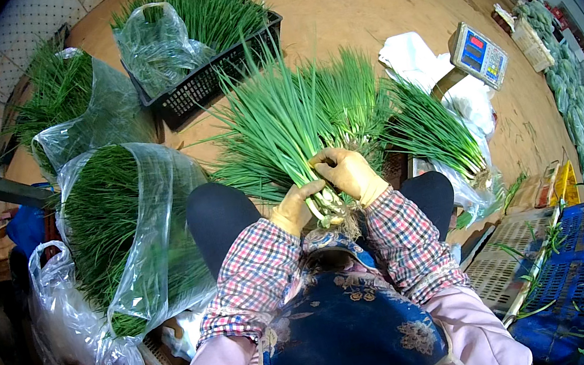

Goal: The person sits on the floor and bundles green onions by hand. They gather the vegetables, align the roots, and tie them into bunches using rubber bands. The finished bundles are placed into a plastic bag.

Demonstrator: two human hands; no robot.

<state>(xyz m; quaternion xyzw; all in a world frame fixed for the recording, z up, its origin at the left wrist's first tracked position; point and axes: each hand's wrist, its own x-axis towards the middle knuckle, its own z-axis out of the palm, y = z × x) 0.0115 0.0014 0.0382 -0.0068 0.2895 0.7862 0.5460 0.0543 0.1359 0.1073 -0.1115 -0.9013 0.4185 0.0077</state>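
A bunch of green onions (283, 122) lies across both gloved hands over my lap, its leaves pointing away from me and its roots towards me. My left hand (295, 208) is closed around the pale lower stems, thumb on top. Against the right side of the same stems rest the bent fingers and thumb of my right hand (345, 174); whether they pinch a stem is not plain. Behind the bunch lies a pile of green onions (350, 96). Further right, another bunch (436, 131) rests on white plastic, roots towards me.
A black plastic crate (215, 75) of green onions stands at the back left. Large clear plastic bags (160, 201) of green onions lie on the left. At the right are a digital scale (478, 56), a blue plastic crate (578, 265) with loose leaves and a beige perforated crate (512, 258).
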